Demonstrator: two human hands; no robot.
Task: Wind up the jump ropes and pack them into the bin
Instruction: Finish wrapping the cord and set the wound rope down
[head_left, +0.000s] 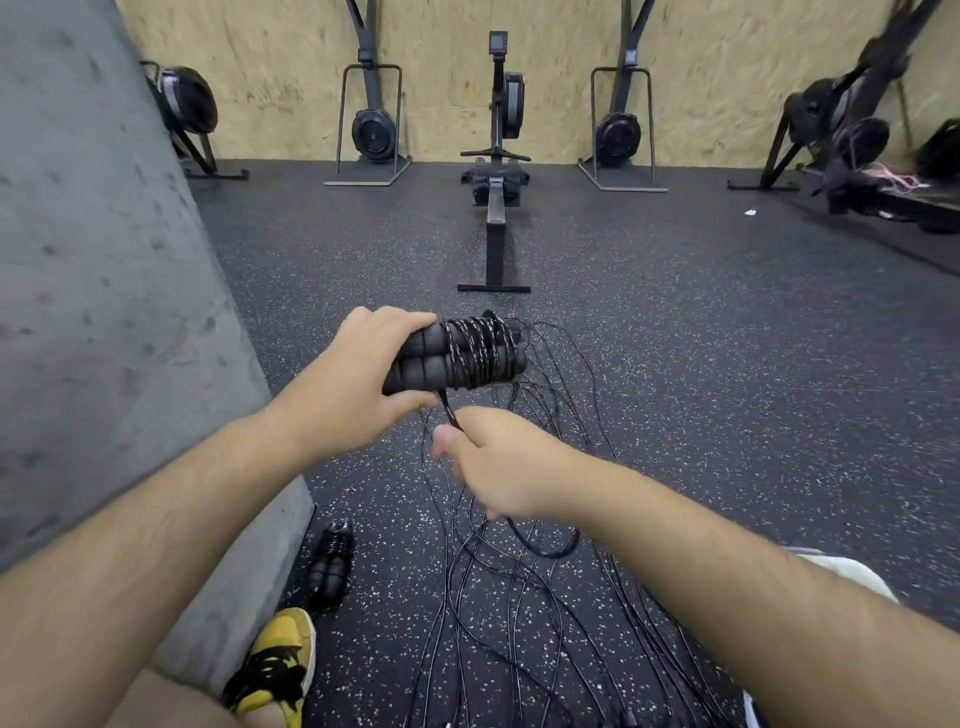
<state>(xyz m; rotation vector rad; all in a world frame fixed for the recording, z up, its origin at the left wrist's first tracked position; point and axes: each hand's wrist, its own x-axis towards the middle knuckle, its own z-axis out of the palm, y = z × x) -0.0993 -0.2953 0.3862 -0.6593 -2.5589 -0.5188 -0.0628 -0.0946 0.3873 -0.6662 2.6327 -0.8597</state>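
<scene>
Head view of two bare hands above a speckled floor (727, 338). The left grip (358, 374) closes round the near ends of two black foam handles (431, 364), fingers curled over the top and thumb underneath, and holds them side by side and roughly level. Beyond this grip, toward the free ends of the handles, a black cord (480, 345) with pale flecks is wound in many turns round both handles. One strand (451, 413) leaves the underside of the winding and runs down to the right grip (493, 462). This grip lies just below and slightly right of the left one, with fingers curled tight, and pinches the strand where it enters the fist. The two grips are near each other but apart. A loop (550, 548) of cord hangs out from under the right grip. Below and ahead of both grips, a tangle of loose jump ropes (519, 623) spreads over the floor. Down and left of the left grip, a wound rope bundle (330, 564) lies on the floor beside the foot of a grey block (104, 312), just beyond a yellow shoe (278, 660). Far ahead of the grips, a rowing machine (496, 171) stands before a plywood wall (260, 78).
</scene>
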